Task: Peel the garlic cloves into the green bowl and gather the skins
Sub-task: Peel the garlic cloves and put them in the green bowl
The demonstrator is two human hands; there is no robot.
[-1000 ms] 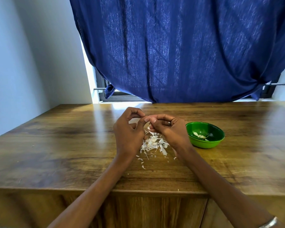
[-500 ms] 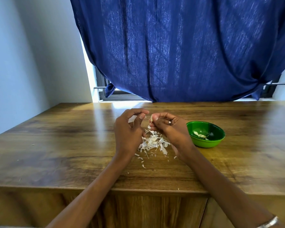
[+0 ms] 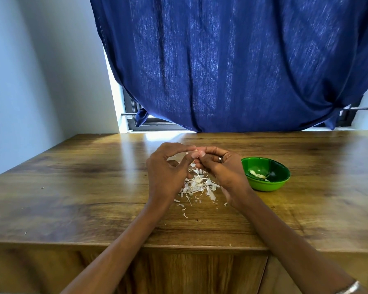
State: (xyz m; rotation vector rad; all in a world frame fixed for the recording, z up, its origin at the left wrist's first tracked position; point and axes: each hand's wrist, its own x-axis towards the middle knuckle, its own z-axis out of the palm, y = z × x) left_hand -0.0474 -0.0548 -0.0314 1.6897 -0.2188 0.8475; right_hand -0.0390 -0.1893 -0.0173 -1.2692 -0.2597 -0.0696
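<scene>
You will find no text to read here. No label, brand, number or sign shows on anything.

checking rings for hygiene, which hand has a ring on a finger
The right hand: a ring shows on one of its fingers. The left hand shows none.

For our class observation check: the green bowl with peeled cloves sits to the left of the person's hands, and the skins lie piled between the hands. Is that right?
Not quite. The head view shows the green bowl to the right of the hands, beside the right hand. The skins do lie piled between the hands.
</scene>
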